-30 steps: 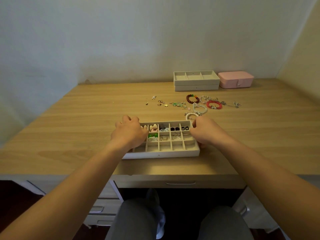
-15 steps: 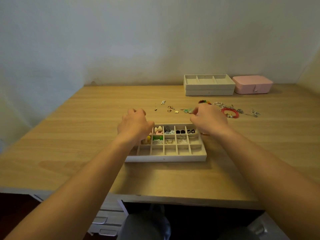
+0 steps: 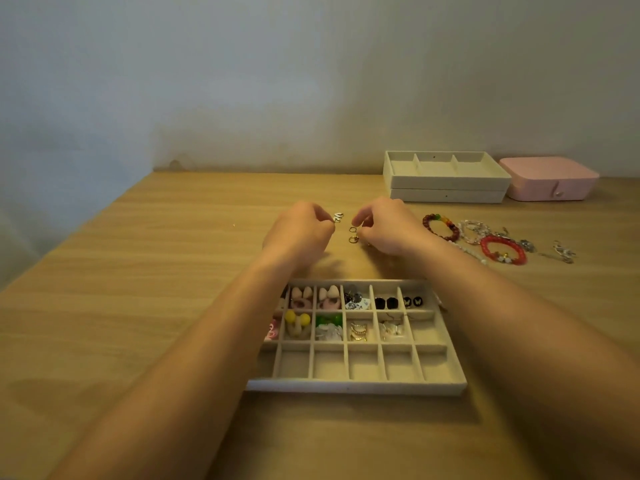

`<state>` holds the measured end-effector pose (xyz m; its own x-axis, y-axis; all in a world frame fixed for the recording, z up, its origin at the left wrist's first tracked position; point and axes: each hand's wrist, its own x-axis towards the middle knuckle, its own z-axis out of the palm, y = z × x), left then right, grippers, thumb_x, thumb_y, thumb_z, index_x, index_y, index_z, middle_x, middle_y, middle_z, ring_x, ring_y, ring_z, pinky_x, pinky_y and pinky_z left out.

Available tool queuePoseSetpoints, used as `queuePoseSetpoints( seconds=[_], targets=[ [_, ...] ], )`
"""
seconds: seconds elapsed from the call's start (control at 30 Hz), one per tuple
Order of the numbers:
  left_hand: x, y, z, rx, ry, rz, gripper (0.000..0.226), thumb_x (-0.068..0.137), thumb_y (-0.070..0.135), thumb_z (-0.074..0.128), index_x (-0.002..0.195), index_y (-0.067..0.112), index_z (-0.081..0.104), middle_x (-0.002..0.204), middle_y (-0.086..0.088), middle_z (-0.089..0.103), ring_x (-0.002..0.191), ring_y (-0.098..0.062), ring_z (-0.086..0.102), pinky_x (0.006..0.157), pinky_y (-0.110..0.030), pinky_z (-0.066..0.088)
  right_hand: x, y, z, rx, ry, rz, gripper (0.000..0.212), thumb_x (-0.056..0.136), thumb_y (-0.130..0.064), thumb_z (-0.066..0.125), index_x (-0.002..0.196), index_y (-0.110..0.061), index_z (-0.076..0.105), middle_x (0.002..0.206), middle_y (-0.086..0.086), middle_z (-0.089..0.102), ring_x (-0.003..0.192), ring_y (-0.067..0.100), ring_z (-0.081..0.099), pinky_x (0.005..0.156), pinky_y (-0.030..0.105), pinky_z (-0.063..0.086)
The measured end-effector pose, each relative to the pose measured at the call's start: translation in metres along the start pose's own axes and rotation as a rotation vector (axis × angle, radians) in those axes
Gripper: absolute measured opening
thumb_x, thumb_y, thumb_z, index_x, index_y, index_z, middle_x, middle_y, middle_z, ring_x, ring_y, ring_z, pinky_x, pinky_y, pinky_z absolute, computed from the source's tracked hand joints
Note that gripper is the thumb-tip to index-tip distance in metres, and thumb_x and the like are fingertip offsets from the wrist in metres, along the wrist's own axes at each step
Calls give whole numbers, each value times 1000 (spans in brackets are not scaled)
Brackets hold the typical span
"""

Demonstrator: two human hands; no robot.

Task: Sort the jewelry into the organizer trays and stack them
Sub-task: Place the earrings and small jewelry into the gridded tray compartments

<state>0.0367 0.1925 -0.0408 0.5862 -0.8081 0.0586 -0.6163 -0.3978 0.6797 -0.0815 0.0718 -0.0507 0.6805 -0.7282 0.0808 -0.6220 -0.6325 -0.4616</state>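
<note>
While leaning in over the pale wood-grain table (image 3: 138, 271), stretches both bare forearms forward, crossing above the near tray (image 3: 356, 388) and past its far edge. Holds the left hand (image 3: 301, 233) knuckles up and low to the wood, fingers curled, thumb and forefinger pinching a small white-and-silver charm (image 3: 338, 217). Sets the right hand (image 3: 388, 226) just beside it, curled the same way, fingertips pinching at a pair of small gold hoops (image 3: 353, 235). Cannot tell whether either piece is lifted off the wood.

Shows the near tray as a shallow beige rectangle with a felt-like lining, split by thin walls into three rows of square cells, its left column partly hidden under the left forearm. Carries in the back row puffy pink-and-cream earrings (image 3: 313, 297) across two cells, then a dark-and-white cluster, two black studs (image 3: 386, 302) and two black discs with white butterflies (image 3: 412, 301). Carries in the middle row yellow balls (image 3: 297, 318) on a cream loop, green beads (image 3: 329, 320) over something white, ribbed gold pieces (image 3: 358, 331) and pearly ones.

Places two more beige trays (image 3: 446, 194) stacked against the far wall, the upper one cut into three long compartments, with a closed pink box (image 3: 550, 181), rounded at the corners and clasped in front, just beside them.

Leaves loose jewelry on the table right of the right hand: a dark red beaded bracelet (image 3: 440, 227), a clear one (image 3: 472, 232), a glossy red one (image 3: 504, 250), and small silver bits (image 3: 564, 251).
</note>
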Motion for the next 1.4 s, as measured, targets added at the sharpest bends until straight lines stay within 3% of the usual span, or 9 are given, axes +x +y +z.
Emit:
queuePoseSetpoints(
  seconds=[0.4,0.5,0.6,0.67,0.8,1.0,1.13,1.23,1.4],
  targets=[
    [-3,-6,-7,-164,11,70,17,94,28,61,105,23,73,99,6,70,95,-13,64,79,-30,47,9,5,4,-2,-2,-44,12,98,-22,67,103,-21,77,101,-5,71,93,12,61,82,29,47],
    [-14,0,-12,-116,17,136,17,94,26,64,109,23,72,101,8,71,94,-9,64,78,-25,48,-12,3,-8,225,39,-44,8,98,-24,67,96,-25,75,90,-7,71,88,10,66,77,28,53],
    [-25,8,-11,-127,-13,229,22,90,21,73,111,25,69,103,10,71,91,-5,66,80,-27,56,-40,3,-21,502,-4,-6,9,98,-19,67,98,-15,75,87,1,77,85,17,74,77,32,61],
    [-36,14,-7,-162,-50,292,26,85,17,78,107,27,68,98,12,72,87,-4,68,78,-28,59,-59,6,-29,719,-55,19,11,97,-15,68,102,-8,75,86,5,78,83,18,75,77,31,62],
    [-52,23,2,-235,-28,402,18,82,14,81,96,20,75,85,9,75,78,-1,70,71,-16,56,-82,15,-33,1080,-151,129,22,93,-12,70,111,1,70,83,7,74,76,16,70,71,28,58],
    [-64,29,17,-400,16,392,6,85,15,78,88,20,77,72,4,75,68,-11,70,68,-31,60,-102,23,-35,1393,-206,156,16,97,-14,60,104,-1,66,82,8,72,67,12,66,62,24,57],
    [-71,30,25,-570,-21,297,9,93,15,69,94,10,76,80,-6,76,74,-20,72,69,-33,60,-106,26,-37,1408,-164,122,15,101,-14,55,99,-3,66,84,10,71,72,17,67,65,27,57],
    [-75,28,25,-646,-21,258,10,95,17,67,90,13,75,80,-8,76,73,-18,70,69,-33,59,-108,23,-38,1395,-142,58,12,99,-10,58,102,-3,68,86,11,71,74,19,68,67,28,58],
    [-77,24,20,-704,-24,218,10,95,17,66,91,12,74,80,-8,76,71,-15,68,66,-27,57,-112,14,-32,1185,-45,-43,20,93,-5,69,112,-11,70,92,11,75,82,21,70,77,32,58]
  ],
)
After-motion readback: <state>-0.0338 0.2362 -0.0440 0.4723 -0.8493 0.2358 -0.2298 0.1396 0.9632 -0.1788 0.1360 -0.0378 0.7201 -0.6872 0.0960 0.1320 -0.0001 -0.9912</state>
